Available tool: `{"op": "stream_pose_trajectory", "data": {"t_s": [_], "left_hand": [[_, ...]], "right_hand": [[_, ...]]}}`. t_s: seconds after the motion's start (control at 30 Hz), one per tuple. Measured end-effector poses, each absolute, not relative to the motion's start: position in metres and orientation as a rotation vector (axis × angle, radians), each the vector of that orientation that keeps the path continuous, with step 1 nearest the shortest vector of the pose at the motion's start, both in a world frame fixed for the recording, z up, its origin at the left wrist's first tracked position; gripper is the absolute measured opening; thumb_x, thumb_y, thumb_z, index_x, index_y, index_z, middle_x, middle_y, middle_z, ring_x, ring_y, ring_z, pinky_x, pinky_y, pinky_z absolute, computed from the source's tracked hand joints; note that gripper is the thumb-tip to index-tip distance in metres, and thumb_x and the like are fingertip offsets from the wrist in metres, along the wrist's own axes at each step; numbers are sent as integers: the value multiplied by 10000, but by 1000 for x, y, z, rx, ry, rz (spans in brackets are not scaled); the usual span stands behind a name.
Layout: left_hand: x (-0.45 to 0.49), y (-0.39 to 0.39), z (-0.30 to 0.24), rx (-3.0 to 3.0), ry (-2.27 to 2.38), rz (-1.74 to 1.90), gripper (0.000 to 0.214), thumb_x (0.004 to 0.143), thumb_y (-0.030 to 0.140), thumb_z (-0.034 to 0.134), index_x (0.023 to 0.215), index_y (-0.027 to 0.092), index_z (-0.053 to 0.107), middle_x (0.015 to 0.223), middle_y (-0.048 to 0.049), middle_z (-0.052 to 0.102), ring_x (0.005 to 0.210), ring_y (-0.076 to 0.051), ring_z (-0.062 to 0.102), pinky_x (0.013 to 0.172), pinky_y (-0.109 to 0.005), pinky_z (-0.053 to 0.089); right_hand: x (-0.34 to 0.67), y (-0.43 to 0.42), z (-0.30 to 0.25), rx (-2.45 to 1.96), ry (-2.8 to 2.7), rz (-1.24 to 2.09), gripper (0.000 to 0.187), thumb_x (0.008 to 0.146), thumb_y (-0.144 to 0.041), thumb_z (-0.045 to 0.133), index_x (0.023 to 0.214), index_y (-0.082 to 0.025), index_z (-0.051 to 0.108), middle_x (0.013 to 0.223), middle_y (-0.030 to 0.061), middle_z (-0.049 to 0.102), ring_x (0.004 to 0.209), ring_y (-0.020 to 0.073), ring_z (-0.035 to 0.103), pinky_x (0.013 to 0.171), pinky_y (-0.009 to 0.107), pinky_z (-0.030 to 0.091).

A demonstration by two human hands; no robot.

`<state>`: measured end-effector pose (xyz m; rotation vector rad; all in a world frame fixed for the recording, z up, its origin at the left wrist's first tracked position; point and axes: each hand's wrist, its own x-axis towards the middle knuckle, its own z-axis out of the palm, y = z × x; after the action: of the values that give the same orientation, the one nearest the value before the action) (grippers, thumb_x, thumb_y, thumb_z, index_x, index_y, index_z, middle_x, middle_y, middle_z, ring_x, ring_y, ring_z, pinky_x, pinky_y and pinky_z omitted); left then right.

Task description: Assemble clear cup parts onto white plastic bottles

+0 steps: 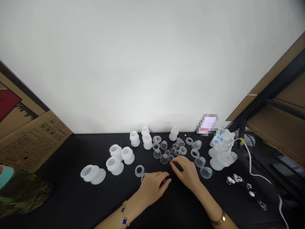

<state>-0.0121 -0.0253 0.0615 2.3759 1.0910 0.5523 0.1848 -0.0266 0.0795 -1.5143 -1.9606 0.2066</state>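
My left hand (pixel 153 187) is above the black table, its thumb and index finger slightly apart and nothing visible between them. Partly under its knuckles is a clear ring (pixel 143 176), and another clear ring (pixel 139 170) lies just beyond. My right hand (pixel 187 173) reaches in from the right, thumb and fingertips drawn together beside a small clear teat-like piece (pixel 171 157). Whatever those fingertips may hold is too small to make out. Around them are several clear domed caps (pixel 164 159) and rings (pixel 182 150). White waisted bottles (pixel 115 166) stand or lie to the left.
At the right lie assembled bottles with clear caps (pixel 223 160), a beaded cord (pixel 246 187) and a white cable (pixel 250 165). A phone (pixel 207 124) leans on the wall. Cardboard (pixel 47 140) and a jar with a turquoise lid (pixel 21 192) flank the left.
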Motion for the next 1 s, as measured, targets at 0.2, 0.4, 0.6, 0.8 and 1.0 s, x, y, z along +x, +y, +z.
{"op": "stream_pose_trajectory", "data": {"t_s": [0.2, 0.4, 0.6, 0.8, 1.0], "left_hand": [[-11, -24, 57, 2552, 1173, 318, 165, 938, 279, 546, 919, 203, 692, 838, -46, 749, 749, -235, 719, 656, -301, 526], [-12, -21, 57, 2588, 1149, 178, 157, 929, 270, 557, 966, 179, 679, 895, -53, 742, 801, -247, 719, 683, -320, 536], [-12, -20, 59, 2586, 1141, 125, 161, 940, 266, 542, 1016, 179, 654, 927, -56, 734, 823, -247, 714, 697, -324, 532], [-11, -21, 59, 2578, 1168, 122, 133, 938, 313, 561, 965, 204, 631, 908, -40, 722, 795, -230, 702, 683, -296, 507], [-11, -21, 59, 2572, 1158, 134, 108, 931, 308, 576, 945, 206, 611, 886, -30, 717, 765, -220, 695, 664, -284, 495]], "right_hand": [[171, -31, 68, -1500, -2336, 358, 125, 940, -196, 531, 922, -238, 647, 847, 25, 694, 816, 196, 658, 685, 274, 466], [168, -31, 64, -1499, -2441, 423, 126, 917, -151, 534, 932, -227, 633, 846, 9, 684, 805, 181, 663, 679, 255, 444], [169, -30, 64, -1476, -2422, 465, 144, 903, -132, 534, 933, -235, 630, 842, -1, 678, 799, 176, 668, 673, 248, 451], [179, -24, 67, -1572, -2038, 281, 140, 945, -221, 508, 935, -252, 644, 878, 24, 681, 793, 194, 663, 691, 286, 498], [192, -15, 62, -1728, -1786, 20, 199, 963, -297, 509, 1078, -238, 660, 963, 72, 675, 895, 258, 649, 740, 354, 517]]}}
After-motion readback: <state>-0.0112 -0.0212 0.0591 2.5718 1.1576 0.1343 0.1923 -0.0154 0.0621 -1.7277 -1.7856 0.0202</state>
